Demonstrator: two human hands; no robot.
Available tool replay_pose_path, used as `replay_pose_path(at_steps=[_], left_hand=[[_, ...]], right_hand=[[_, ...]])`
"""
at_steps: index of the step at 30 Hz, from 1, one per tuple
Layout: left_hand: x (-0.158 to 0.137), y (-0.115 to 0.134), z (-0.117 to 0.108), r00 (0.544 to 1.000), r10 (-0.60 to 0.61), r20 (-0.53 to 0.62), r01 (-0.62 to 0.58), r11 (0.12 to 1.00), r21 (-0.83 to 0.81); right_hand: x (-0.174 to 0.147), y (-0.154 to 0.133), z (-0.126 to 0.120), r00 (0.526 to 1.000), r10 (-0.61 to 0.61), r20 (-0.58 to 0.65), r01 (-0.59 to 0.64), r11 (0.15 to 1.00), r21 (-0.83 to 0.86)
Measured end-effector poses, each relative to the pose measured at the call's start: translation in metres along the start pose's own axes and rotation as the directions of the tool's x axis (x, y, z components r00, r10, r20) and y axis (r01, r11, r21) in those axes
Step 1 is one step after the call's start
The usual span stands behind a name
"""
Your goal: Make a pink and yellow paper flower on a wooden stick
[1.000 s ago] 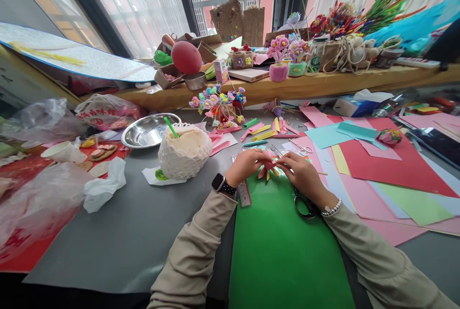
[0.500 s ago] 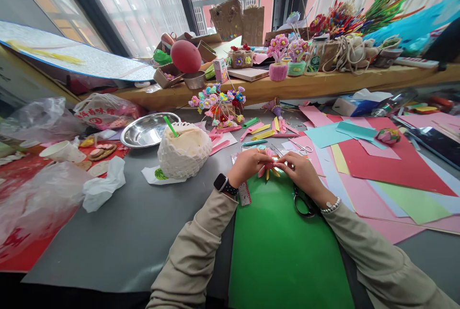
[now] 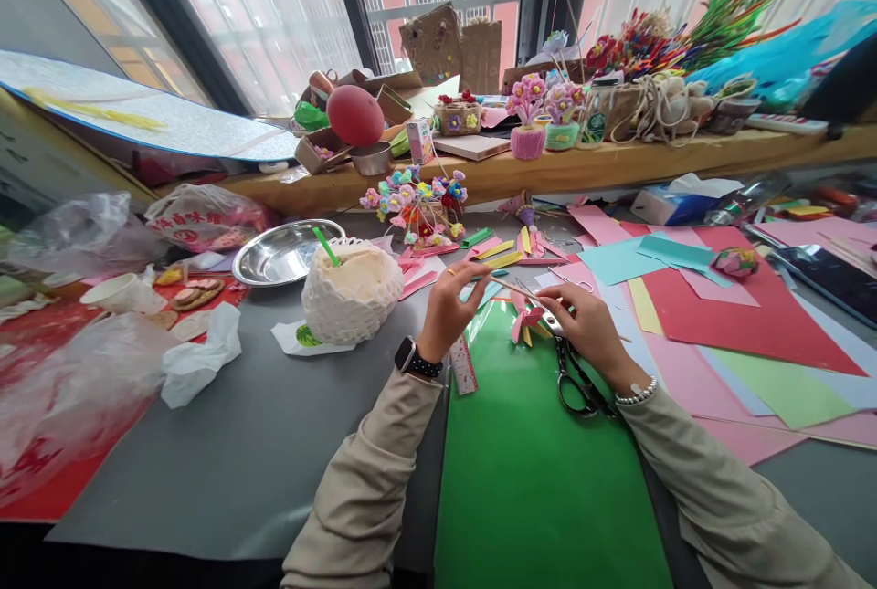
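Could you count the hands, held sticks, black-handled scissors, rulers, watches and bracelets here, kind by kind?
Hands: 2, the left hand and the right hand
Held sticks: 1, a thin stick
Black-handled scissors: 1 pair
Rulers: 1, a short ruler
Watches: 1, a wristwatch
Bracelets: 1, a beaded bracelet
Total: 7

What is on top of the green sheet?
On the green sheet lie black-handled scissors and, by its left edge, a ruler; pink-and-yellow paper is on or above it. Whatever the right hand covers is hidden.
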State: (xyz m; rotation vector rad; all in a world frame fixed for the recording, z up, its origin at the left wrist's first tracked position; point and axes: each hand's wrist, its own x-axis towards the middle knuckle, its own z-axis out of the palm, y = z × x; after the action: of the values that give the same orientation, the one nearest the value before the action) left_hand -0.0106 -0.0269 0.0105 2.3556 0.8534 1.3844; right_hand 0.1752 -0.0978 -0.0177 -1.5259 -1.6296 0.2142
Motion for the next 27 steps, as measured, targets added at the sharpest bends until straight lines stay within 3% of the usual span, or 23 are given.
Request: replay_pose_path(at_steps=[2,4,7,10,12,14,20,22,25,27], left_hand=[[0.0,0.0,-0.002,0.993,-0.051,-0.109,0.052,0.999,0.008],[-0.002,0.0,0.0,0.989,-0.108,-0.098,0.105,0.994,-0.03],[-0.007,0.004,0.01,0.983,-0.108,0.147,0.125,0.986,-0.11],[-0.015,0.011,0.025,0.931,-0.084,0.356,0.115,0.991,-0.068],[-0.019,0.015,0.033,0.892,-0.121,0.435,0.125,0.992,0.02],[-0.023,0.016,0.038,0.881,-0.166,0.443,0.148,0.986,0.075],[-0.024,0.007,0.04,0.849,-0.259,0.46,0.322,0.945,-0.061],[-0.022,0.004,0.038,0.82,-0.299,0.488,0.408,0.903,-0.132],[-0.015,-0.004,0.029,0.71,-0.348,0.611,0.608,0.742,-0.283],[-0.008,-0.01,0.018,0.687,-0.409,0.6,0.67,0.677,-0.305]], right_hand=[[0.0,-0.002,-0.002,1.0,0.008,-0.027,-0.008,1.0,0.012],[0.001,-0.002,-0.004,0.998,0.025,-0.056,-0.024,0.999,0.022],[0.001,0.0,-0.006,0.99,0.071,-0.122,-0.067,0.997,0.042],[0.002,0.005,-0.01,0.986,0.111,-0.128,-0.101,0.991,0.084],[0.003,0.006,-0.012,0.988,0.121,-0.093,-0.11,0.988,0.11],[0.004,0.005,-0.014,0.993,0.109,-0.048,-0.102,0.986,0.13],[0.006,-0.002,-0.017,0.983,-0.039,0.178,0.013,0.99,0.144],[0.006,-0.002,-0.017,0.971,-0.061,0.233,0.033,0.992,0.125],[0.006,-0.003,-0.017,0.968,-0.055,0.247,0.03,0.994,0.103],[0.006,-0.004,-0.018,0.965,-0.043,0.258,0.02,0.995,0.093]])
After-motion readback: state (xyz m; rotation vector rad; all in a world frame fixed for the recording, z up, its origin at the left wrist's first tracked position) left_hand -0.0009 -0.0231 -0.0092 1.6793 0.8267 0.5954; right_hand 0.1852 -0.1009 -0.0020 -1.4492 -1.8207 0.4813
